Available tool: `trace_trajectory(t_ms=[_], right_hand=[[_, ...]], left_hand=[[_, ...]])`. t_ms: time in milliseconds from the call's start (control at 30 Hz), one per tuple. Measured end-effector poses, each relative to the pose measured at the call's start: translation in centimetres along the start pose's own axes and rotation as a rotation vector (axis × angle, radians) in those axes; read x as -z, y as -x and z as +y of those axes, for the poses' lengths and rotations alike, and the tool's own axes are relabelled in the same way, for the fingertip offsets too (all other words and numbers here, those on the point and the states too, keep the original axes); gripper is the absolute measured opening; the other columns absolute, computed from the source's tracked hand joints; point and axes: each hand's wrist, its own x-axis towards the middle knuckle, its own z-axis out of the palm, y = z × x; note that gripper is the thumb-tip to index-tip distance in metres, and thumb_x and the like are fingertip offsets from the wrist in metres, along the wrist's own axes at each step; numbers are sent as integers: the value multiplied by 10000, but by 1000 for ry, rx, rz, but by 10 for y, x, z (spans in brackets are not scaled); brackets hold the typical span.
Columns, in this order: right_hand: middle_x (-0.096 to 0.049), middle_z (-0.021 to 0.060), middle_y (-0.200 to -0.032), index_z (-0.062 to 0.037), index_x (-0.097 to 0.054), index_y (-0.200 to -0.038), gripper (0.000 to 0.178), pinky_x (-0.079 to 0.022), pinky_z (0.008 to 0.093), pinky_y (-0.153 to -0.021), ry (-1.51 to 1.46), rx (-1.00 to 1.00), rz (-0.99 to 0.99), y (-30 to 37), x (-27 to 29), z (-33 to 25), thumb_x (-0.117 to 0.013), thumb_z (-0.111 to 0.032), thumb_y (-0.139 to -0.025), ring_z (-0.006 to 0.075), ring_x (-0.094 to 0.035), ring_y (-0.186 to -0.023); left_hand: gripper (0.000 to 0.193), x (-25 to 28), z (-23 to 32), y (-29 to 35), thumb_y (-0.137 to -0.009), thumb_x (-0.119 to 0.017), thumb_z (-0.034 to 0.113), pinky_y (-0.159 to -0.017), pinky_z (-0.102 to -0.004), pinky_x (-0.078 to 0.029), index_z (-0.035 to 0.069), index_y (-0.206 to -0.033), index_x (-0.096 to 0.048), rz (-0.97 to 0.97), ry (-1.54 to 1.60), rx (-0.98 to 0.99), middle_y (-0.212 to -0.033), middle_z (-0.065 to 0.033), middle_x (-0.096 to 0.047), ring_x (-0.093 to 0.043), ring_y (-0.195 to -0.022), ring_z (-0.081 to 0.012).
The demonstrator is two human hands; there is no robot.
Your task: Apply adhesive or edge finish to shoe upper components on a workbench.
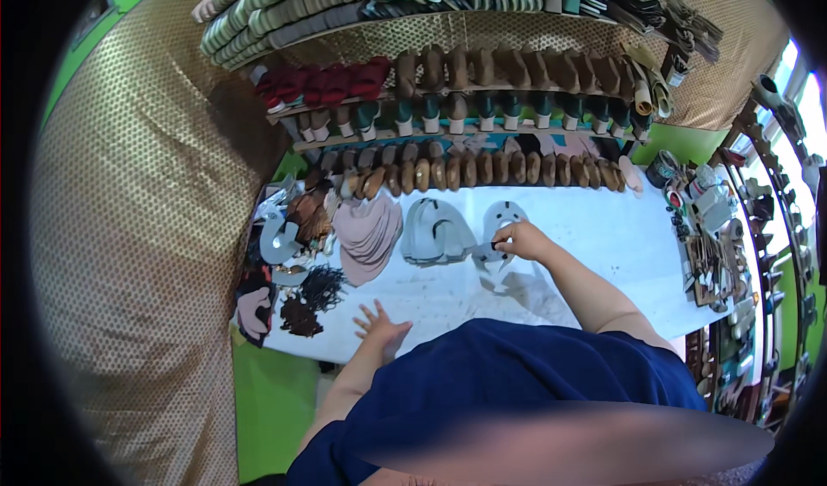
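My right hand (524, 239) is pinched over a pale grey shoe-upper piece (502, 214) with dark slots, lying on the white table. A small dark bit shows at its fingertips, too small to name. Left of that piece lies a stack of grey curved upper pieces (431, 232). Farther left, a fanned pile of dusty-pink pieces (369, 238) spreads over the tabletop. My left hand (381, 325) is at the table's near edge with its fingers spread and nothing in it. Nearest to it are a heap of black strips (322, 288) and a brown heap (300, 315).
Shoe lasts (482, 169) line the table's back edge below shelves of more lasts and stacked striped material (293, 8). Hand tools (713, 266) and tins (662, 169) crowd the right end. Scraps (306, 210) cover the left end, beside a patterned curtain (146, 227).
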Motion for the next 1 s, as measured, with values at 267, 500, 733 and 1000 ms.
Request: trace_trajectory(t_ms=[267,500,733,1000], right_hand=[[-739,104,-909,-100,-740,-1032,243,-531,360,-811,-47,-279,75,-59,2,137,-721,-229,-828,277,-699,-832],[-734,92,-992,-131,-742,-1060,247,-373,548,-1047,53,-490,66,-109,-9,181,-698,-277,-866,274,-664,-1013],[-699,60,-1132,-190,-729,-1123,266,-220,662,-1111,129,-402,-35,-120,-18,211,-682,-283,-879,266,-562,-1196],[-466,93,-1469,-174,-564,-1374,506,-136,728,-1125,179,-275,309,-128,-51,119,-668,-320,-901,309,-354,-1418]], left_hand=[[1383,10,14,-4,-681,-797,635,-1116,-723,16,216,-1570,175,-81,-78,70,-1586,-243,292,240,-1437,-536],[1395,7,12,-9,-683,-799,640,-1094,-753,-60,207,-1563,192,-88,-127,78,-1578,-276,280,204,-1420,-590],[1402,12,22,-11,-673,-830,588,-1107,-734,-45,196,-1569,174,-80,-126,75,-1584,-275,266,203,-1419,-593],[1321,26,38,4,-749,-795,529,-1139,-687,-17,170,-1566,179,-118,-140,121,-1585,-279,259,200,-1435,-567]])
